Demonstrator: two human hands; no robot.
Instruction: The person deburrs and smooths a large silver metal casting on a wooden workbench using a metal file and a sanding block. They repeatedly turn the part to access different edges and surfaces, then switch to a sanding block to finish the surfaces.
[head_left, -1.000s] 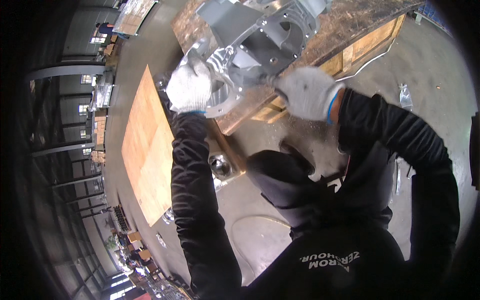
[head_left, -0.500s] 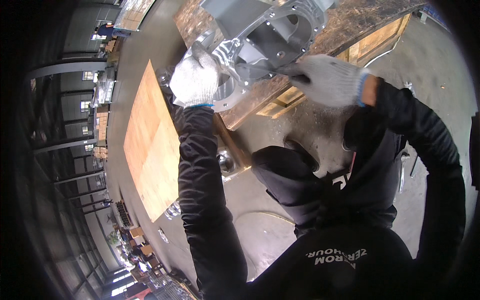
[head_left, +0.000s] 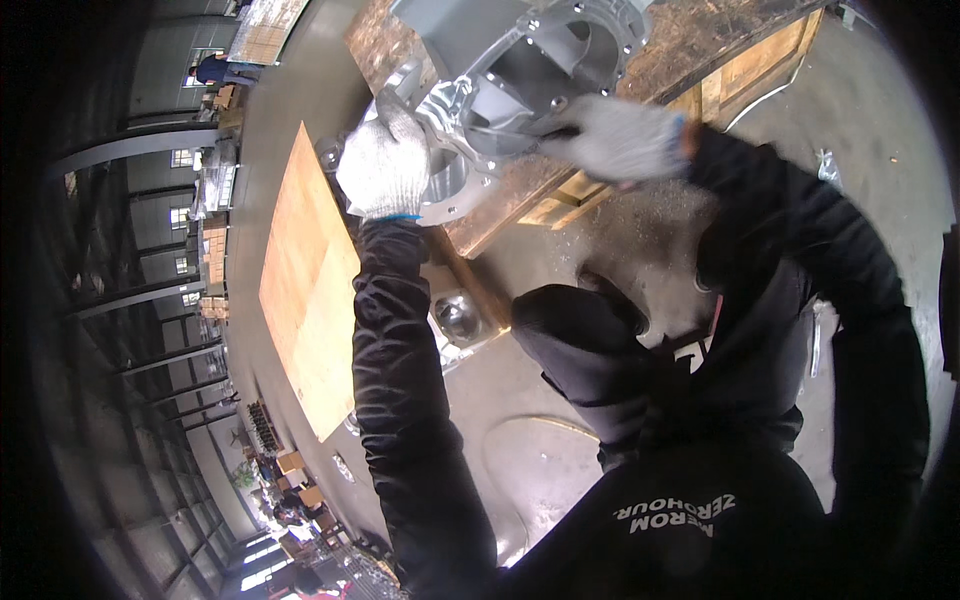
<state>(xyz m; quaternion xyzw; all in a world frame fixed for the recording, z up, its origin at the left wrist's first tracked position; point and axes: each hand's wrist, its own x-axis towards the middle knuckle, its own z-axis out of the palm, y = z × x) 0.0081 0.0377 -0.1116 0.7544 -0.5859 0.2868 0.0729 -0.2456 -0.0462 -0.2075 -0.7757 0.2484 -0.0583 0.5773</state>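
A large silvery metal casting (head_left: 462, 105), with round openings and bolt holes along its flange, rests on a worn wooden bench (head_left: 500, 205). My left hand (head_left: 385, 165), in a white knit glove, is closed on the casting's left edge, thumb lying on top. To the right of the casting's near opening is my gloved right hand (head_left: 618, 138), smeared by motion. Its fingers are closed round a slim tool with a dark handle, whose thin end points left into the opening. The tool's exact kind is too blurred to tell.
A plywood sheet (head_left: 310, 300) lies to the left. Below the bench, a shiny round metal part (head_left: 457, 318) sits beside a wooden beam. My bent knee (head_left: 565, 340) is close to the bench. Far off at upper left, a person (head_left: 215, 70) stands near stacked boxes.
My right hand has shifted left, carrying the tool closer to the casting's opening. My left hand keeps its hold on the edge. The view has shifted slightly.
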